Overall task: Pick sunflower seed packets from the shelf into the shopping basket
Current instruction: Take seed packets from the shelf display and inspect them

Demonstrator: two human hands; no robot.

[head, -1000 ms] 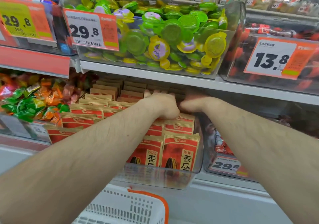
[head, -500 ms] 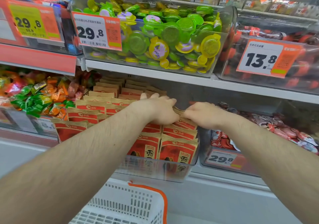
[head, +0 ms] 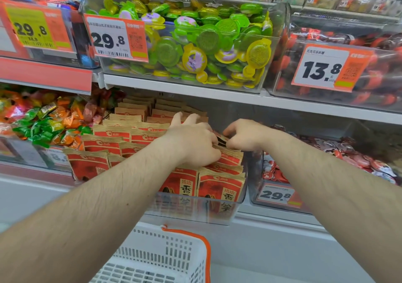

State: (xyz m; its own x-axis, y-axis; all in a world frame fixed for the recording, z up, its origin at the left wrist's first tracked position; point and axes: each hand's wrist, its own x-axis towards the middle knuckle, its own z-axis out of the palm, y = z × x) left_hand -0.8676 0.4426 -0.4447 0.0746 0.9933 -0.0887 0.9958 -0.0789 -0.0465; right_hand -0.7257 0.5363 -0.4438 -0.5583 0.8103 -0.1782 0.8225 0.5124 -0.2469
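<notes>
So the right hand (head: 243, 135) has its fingers curled in tight, pinching the top edge of a sunflower seed packet (head: 221, 140) that sits tilted up out of the right-hand row. The left hand (head: 193, 143) is right next to it, thumb and lower fingers curled down onto the tops of the sunflower seed packets (head: 219, 184) in that same row, while two fingers (head: 177, 118) stick out straighter toward the back rows. Can't tell if the left is actually gripping one or just pressing them down.

All the packets are standing in a clear plastic bin (head: 195, 210) on the lower shelf, red and kraft-brown, several rows deep. The white shopping basket (head: 156, 258) with an orange rim is below, nothing visible in it from here.

Compared to half a second ago, both hands have pulled back a little toward the front of the bin and that one packet is lifted higher out of the row.
</notes>
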